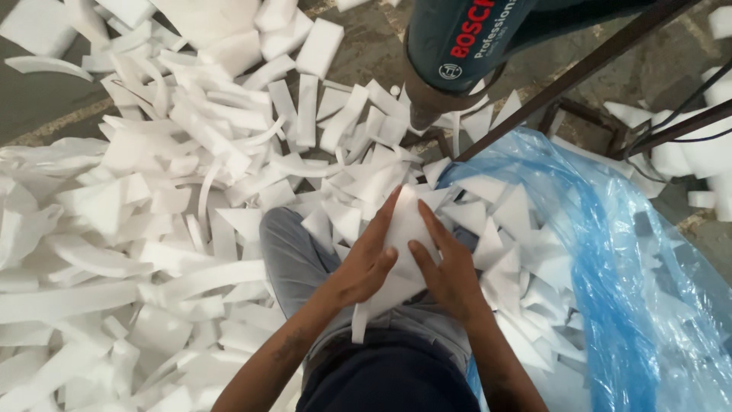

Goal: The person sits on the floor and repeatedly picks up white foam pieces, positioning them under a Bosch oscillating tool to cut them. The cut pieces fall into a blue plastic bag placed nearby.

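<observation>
Near the middle, just above the lap, both hands hold one white foam piece (404, 229). Left hand (366, 263) and right hand (450, 267) curl around it and hide its lower part. It looks flat, soft and white. At the far edge, a blue power tool (457, 46) is cut off.

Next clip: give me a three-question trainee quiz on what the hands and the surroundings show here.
1. True or false: both hands grip the same white foam piece.
2. Which side of the person is the blue plastic bag on? A) left B) right C) behind
3. What hangs above the foam scraps at the top of the view?

Key
1. True: left hand and right hand both hold it.
2. B
3. A dark blue power tool, nose pointing down.
</observation>
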Motion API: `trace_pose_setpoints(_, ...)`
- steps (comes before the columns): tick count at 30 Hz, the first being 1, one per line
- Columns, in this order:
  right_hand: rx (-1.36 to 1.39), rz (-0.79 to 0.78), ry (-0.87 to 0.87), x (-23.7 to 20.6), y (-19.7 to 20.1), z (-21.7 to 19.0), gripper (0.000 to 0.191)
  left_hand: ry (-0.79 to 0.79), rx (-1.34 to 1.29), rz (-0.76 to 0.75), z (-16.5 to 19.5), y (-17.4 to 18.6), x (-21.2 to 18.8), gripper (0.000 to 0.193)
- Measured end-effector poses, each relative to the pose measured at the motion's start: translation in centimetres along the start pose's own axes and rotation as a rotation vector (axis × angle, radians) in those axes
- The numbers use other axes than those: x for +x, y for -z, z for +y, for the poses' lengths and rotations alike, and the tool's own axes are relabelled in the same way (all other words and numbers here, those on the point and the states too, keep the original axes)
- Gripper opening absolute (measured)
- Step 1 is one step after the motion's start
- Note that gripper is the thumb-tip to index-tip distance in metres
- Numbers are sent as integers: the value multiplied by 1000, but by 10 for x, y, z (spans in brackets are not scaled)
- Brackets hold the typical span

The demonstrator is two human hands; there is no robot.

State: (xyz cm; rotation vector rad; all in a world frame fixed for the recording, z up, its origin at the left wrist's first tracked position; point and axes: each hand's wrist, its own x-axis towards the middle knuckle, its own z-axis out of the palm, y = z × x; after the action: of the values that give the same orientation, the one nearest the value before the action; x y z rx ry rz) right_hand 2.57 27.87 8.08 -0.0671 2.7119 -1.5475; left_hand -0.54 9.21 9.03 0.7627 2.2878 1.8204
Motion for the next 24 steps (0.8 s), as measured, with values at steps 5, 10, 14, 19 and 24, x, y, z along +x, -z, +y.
trace_pose_setpoints(5, 360, 291, -338, 27, -18, 77, 52, -152, 516, 337, 7, -16, -2, 74)
trace_pose_setpoints(10, 1424, 251, -305, 23, -31, 124, 9, 351, 261, 123, -13, -44, -25, 34)
trace_pose_setpoints(14, 1476, 167, -570, 8, -48, 108, 21, 410, -242, 229, -66, -67, -26, 39)
trace_pose_setpoints(19, 1388, -17, -777, -17, -63, 83, 29, 491, -584, 538, -110, -77, -22, 34)
trace_pose_setpoints(24, 900, -57, -429, -32, -52, 85, 41, 525, -267, 465, -103, -31, -17, 29)
